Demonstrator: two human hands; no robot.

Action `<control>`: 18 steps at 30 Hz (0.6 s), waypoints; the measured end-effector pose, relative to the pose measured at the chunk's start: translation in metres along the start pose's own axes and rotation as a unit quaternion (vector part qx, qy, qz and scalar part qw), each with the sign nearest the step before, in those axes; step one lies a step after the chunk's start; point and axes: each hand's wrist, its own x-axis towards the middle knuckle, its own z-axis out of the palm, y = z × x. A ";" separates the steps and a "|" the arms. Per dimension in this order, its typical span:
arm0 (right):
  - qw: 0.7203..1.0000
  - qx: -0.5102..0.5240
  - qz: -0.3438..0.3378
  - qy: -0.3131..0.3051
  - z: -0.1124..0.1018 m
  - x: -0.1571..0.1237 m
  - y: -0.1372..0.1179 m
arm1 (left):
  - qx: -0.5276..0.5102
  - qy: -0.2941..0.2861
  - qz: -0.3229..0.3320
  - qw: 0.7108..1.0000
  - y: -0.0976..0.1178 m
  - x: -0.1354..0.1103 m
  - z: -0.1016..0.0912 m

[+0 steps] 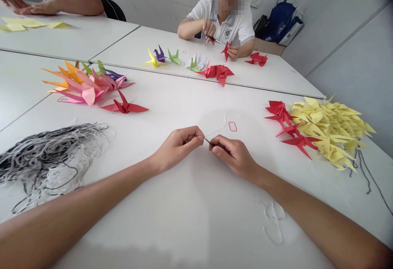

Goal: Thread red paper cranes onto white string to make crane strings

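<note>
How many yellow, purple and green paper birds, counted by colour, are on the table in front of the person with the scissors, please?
Yellow bird: 1
Purple bird: 1
Green birds: 2
Total: 4

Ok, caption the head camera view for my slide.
Left hand and right hand meet at a slender dark tool, between tangled black-and-white thread and yellow origami cranes.
</note>
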 end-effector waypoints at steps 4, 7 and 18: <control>1.000 0.004 0.004 -0.003 0.000 0.000 0.001 | 0.003 -0.002 0.000 1.000 0.002 -0.001 0.000; 1.000 0.001 0.005 -0.001 0.000 0.000 0.001 | 0.000 -0.006 0.000 1.000 0.004 -0.001 0.000; 1.000 -0.003 0.001 0.002 -0.001 0.001 0.000 | 0.001 -0.011 0.002 1.000 0.004 -0.001 0.000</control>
